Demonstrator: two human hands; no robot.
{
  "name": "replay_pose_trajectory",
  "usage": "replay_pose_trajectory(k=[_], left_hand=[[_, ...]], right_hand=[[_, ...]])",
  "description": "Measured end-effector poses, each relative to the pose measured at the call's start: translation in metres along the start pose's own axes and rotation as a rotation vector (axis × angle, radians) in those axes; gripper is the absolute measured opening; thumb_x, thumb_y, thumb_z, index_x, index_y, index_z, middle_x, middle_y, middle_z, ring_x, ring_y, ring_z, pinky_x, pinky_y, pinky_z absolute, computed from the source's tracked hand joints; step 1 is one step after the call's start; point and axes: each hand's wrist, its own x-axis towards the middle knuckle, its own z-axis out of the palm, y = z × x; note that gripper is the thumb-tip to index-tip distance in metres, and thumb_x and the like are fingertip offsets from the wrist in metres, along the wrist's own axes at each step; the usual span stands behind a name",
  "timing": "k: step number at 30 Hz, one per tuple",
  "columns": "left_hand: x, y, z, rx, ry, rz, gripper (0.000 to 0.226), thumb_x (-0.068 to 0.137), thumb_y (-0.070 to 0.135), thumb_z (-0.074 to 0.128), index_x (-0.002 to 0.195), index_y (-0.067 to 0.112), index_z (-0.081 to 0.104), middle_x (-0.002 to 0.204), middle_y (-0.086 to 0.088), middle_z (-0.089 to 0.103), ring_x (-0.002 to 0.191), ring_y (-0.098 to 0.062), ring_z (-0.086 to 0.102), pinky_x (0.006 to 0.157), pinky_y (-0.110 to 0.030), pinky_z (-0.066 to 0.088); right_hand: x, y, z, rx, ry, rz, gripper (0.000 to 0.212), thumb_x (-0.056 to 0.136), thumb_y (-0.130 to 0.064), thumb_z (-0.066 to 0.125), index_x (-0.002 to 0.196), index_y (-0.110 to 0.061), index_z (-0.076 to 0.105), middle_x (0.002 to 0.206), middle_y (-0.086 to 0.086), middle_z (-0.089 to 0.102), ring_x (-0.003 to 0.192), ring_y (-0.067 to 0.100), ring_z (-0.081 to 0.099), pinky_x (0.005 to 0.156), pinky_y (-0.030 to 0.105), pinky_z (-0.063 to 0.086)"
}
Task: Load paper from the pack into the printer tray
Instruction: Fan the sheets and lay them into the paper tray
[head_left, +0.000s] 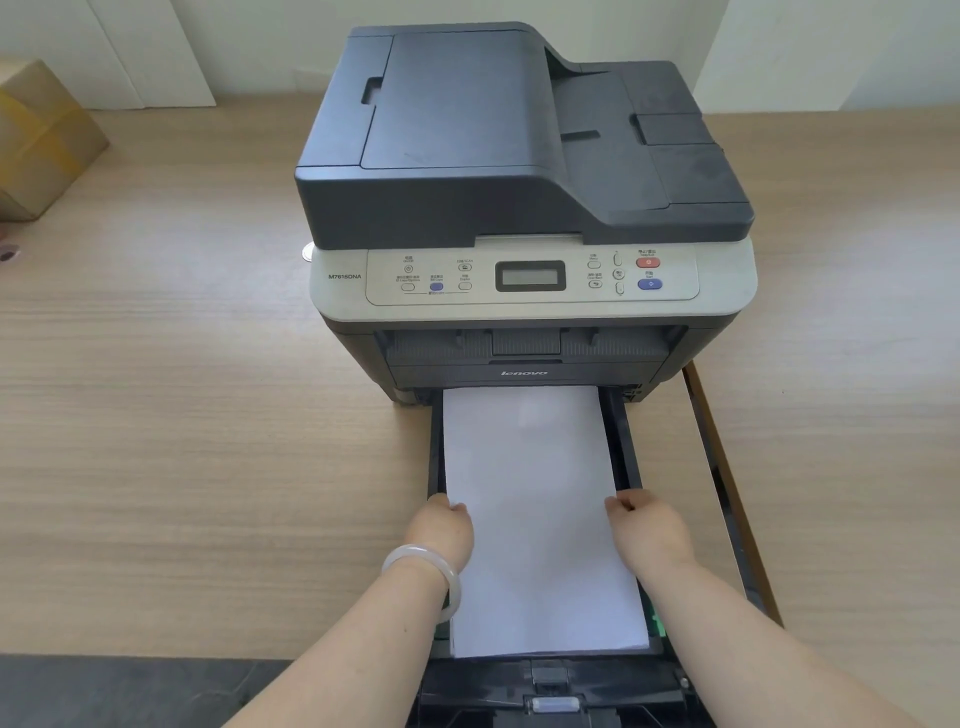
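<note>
A dark grey and silver printer (524, 171) stands on a wooden table. Its black paper tray (626, 457) is pulled out toward me, over the table's front edge. A stack of white paper (530, 499) lies in the tray, its far end under the printer's front. My left hand (444, 525), with a pale bangle on the wrist, grips the stack's left edge. My right hand (649, 525) grips the right edge. Both hands have their fingers curled over the paper's sides. No paper pack is in view.
A cardboard box (41, 140) sits at the far left of the wooden table (182, 415). White panels lean against the wall behind. A gap between table sections runs along the right of the tray. Dark floor shows at the bottom left.
</note>
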Motion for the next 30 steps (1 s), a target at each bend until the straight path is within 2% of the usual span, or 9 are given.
replay_pose_trajectory(k=[3, 5, 8, 11, 14, 18, 22, 28, 30], left_hand=[[-0.008, 0.003, -0.005, -0.05, -0.044, 0.007, 0.016, 0.096, 0.017, 0.033, 0.089, 0.009, 0.046, 0.075, -0.007, 0.05, 0.063, -0.021, 0.045, 0.058, -0.027, 0.032], [-0.013, 0.002, -0.009, -0.135, -0.089, 0.014, 0.03, 0.097, 0.023, 0.035, 0.12, 0.015, 0.053, 0.11, -0.012, 0.062, 0.086, -0.028, 0.056, 0.072, -0.027, 0.038], [-0.017, 0.002, -0.013, -0.168, -0.072, 0.02, 0.047, 0.098, 0.026, 0.036, 0.144, 0.014, 0.037, 0.142, -0.012, 0.049, 0.115, -0.033, 0.055, 0.087, -0.029, 0.04], [-0.022, 0.002, -0.019, -0.115, -0.023, 0.051, 0.04, 0.099, 0.018, 0.037, 0.135, 0.002, 0.046, 0.142, -0.02, 0.048, 0.128, -0.032, 0.048, 0.099, -0.032, 0.042], [-0.031, 0.003, -0.024, -0.008, 0.023, 0.071, 0.037, 0.094, -0.001, 0.033, 0.129, -0.006, 0.044, 0.142, -0.023, 0.044, 0.129, -0.032, 0.047, 0.089, -0.03, 0.042], [-0.033, 0.002, -0.033, -0.137, 0.003, 0.046, 0.041, 0.096, 0.017, 0.039, 0.129, -0.003, 0.051, 0.141, -0.022, 0.046, 0.13, -0.037, 0.043, 0.107, -0.042, 0.037], [-0.044, -0.012, -0.04, 0.024, -0.027, 0.19, 0.037, 0.097, 0.018, 0.036, 0.121, 0.014, 0.062, 0.117, -0.007, 0.066, 0.099, -0.027, 0.061, 0.082, -0.025, 0.042], [-0.055, -0.043, -0.022, 0.048, -0.009, 0.263, 0.047, 0.096, 0.013, 0.038, 0.143, 0.013, 0.039, 0.132, -0.011, 0.06, 0.091, -0.022, 0.064, 0.083, -0.028, 0.053], [-0.059, -0.046, -0.014, 0.013, -0.025, 0.266, 0.05, 0.097, 0.011, 0.037, 0.146, 0.014, 0.032, 0.146, -0.007, 0.045, 0.117, -0.027, 0.057, 0.102, -0.037, 0.047]], right_hand=[[-0.003, -0.002, -0.001, 0.022, -0.024, 0.014, 0.039, 0.099, -0.027, 0.039, 0.131, -0.008, 0.052, 0.123, 0.016, 0.062, 0.103, 0.031, 0.058, 0.078, 0.028, 0.042], [-0.008, -0.002, -0.004, 0.012, -0.048, -0.007, 0.042, 0.099, -0.026, 0.037, 0.136, -0.009, 0.047, 0.133, 0.015, 0.056, 0.116, 0.032, 0.054, 0.084, 0.029, 0.04], [-0.014, 0.0, -0.009, -0.029, -0.067, -0.053, 0.044, 0.1, -0.025, 0.034, 0.142, -0.012, 0.04, 0.142, 0.011, 0.049, 0.124, 0.03, 0.05, 0.095, 0.03, 0.04], [-0.019, 0.003, -0.014, -0.063, -0.056, -0.091, 0.043, 0.099, -0.023, 0.033, 0.142, -0.018, 0.041, 0.14, 0.008, 0.052, 0.119, 0.029, 0.054, 0.095, 0.032, 0.043], [-0.023, 0.006, -0.017, -0.11, -0.037, -0.123, 0.044, 0.097, -0.022, 0.033, 0.139, -0.023, 0.044, 0.133, 0.006, 0.059, 0.11, 0.027, 0.059, 0.093, 0.036, 0.05], [-0.03, 0.011, -0.023, -0.104, -0.005, -0.17, 0.042, 0.096, -0.019, 0.036, 0.136, -0.023, 0.049, 0.12, 0.008, 0.065, 0.091, 0.023, 0.062, 0.075, 0.031, 0.051], [-0.039, 0.026, -0.03, -0.099, 0.02, -0.172, 0.041, 0.094, -0.013, 0.039, 0.133, -0.016, 0.05, 0.099, 0.011, 0.068, 0.059, 0.013, 0.052, 0.054, 0.024, 0.041], [-0.053, 0.041, -0.026, -0.182, -0.015, -0.167, 0.045, 0.094, -0.01, 0.042, 0.138, -0.015, 0.045, 0.086, 0.005, 0.065, 0.058, 0.01, 0.054, 0.045, 0.018, 0.035], [-0.056, 0.044, -0.022, -0.18, -0.007, -0.167, 0.045, 0.094, -0.013, 0.043, 0.14, -0.016, 0.043, 0.107, 0.01, 0.068, 0.074, 0.016, 0.061, 0.055, 0.019, 0.044]])
